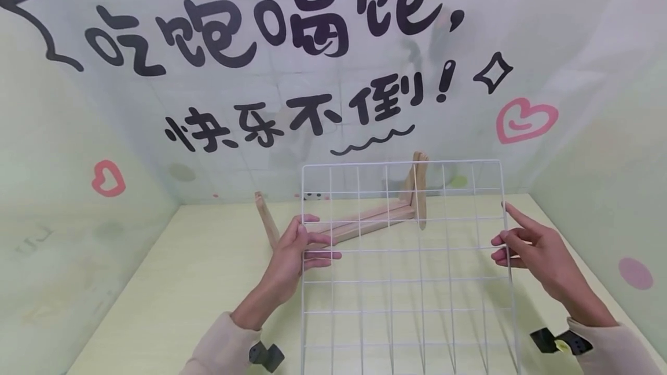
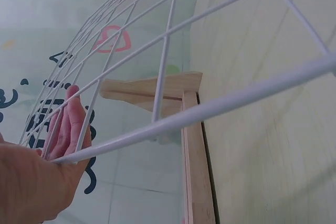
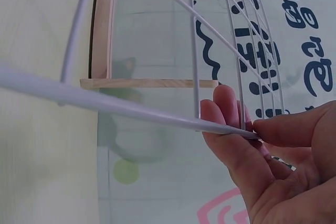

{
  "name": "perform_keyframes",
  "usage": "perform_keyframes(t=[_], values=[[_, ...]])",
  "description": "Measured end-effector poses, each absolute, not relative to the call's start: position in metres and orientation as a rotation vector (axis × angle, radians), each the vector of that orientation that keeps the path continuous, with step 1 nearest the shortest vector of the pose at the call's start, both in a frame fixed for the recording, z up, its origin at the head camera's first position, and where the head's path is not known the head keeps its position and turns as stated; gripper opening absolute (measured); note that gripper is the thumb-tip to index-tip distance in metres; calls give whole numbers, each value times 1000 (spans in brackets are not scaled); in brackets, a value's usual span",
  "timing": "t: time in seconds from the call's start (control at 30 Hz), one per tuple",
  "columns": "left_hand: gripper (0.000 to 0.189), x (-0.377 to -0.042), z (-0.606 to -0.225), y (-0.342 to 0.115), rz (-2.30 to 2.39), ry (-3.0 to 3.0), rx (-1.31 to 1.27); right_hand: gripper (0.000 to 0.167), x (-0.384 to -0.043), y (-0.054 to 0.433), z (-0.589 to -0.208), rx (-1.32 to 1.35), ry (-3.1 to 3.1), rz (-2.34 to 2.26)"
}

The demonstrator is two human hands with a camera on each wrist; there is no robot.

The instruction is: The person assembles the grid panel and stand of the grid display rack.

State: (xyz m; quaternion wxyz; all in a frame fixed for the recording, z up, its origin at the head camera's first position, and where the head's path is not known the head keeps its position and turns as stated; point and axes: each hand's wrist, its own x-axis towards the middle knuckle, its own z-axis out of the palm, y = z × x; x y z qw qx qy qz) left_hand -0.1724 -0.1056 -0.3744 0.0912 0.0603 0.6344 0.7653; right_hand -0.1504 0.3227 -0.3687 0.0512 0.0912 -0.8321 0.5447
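A white wire grid panel [image 1: 392,247] stands upright before me, held by its two side edges. My left hand [image 1: 292,253] grips the left edge wire, its fingers reaching through behind the mesh. On the opposite edge, my right hand [image 1: 542,253] pinches the wire between thumb and fingers, with the index finger stretched up along it. In the right wrist view the thumb and fingers of the right hand [image 3: 273,156] close on the edge wire [image 3: 131,108]. Behind the panel, a wooden stand [image 1: 375,217] with two upright end pieces rests on the table, partly seen through the mesh.
The pale table [image 1: 182,282] runs back to a wall [image 1: 234,91] printed with dark lettering and hearts. Side walls [image 1: 615,161] close it in on the left and right. The stand's left upright [image 1: 267,219] rises just beyond my left hand.
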Motion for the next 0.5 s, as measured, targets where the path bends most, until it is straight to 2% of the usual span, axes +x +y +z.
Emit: perform_keyframes(t=[0.5], values=[[34,-172,-366,-100,2281,1972,162,66,-152,318,-360,261,-2501,1650]])
